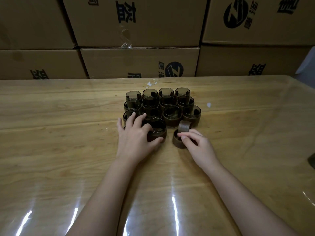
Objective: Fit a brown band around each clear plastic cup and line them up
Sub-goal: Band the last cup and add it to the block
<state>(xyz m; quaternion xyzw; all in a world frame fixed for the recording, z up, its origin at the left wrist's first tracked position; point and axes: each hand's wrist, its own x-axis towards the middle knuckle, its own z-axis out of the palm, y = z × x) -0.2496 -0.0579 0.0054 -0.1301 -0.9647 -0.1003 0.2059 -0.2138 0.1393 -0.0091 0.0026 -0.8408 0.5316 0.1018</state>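
Cartons (139,62) behind the table (68,133): dark Chinese print, upside down, plus a round logo with a slanted Z; I can't read more than that. Block of cups (172,114) sits mid-table, four wide and three rows deep, all upright with mouths up and bands on. Your left hand (134,135) wraps the banded cup (157,132) just in front of the block, thumb on its near side, fingers over the far rim. Your right hand (196,143) pinches the rim of the flat band (177,143), opening up, axis vertical. The spare band (184,127) stands on edge just behind it, axis roughly horizontal.
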